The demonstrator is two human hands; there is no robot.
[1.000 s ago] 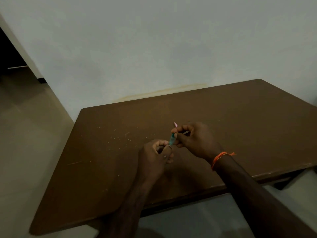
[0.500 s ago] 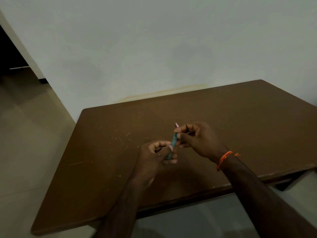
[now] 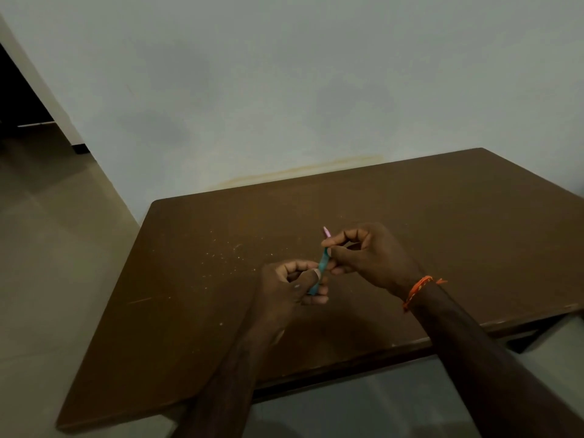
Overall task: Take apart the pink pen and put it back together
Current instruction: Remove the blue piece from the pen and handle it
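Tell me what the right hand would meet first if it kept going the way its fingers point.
The right hand points left and slightly down, so probably the left hand, which grips the same pen lower down. Depth between them is unclear.

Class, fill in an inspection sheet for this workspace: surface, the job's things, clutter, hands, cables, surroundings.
Surface: brown table, pale specks left of the hands.
Job's things: pen, teal barrel with pink tip, held above the table between both hands.
Clutter: nothing seen.
Hands: left hand grips the pen's lower end; right hand pinches the upper end; orange thread band on the right wrist.
Cables: nothing seen.
Surroundings: pale wall behind the table, tiled floor, dark doorway at left.
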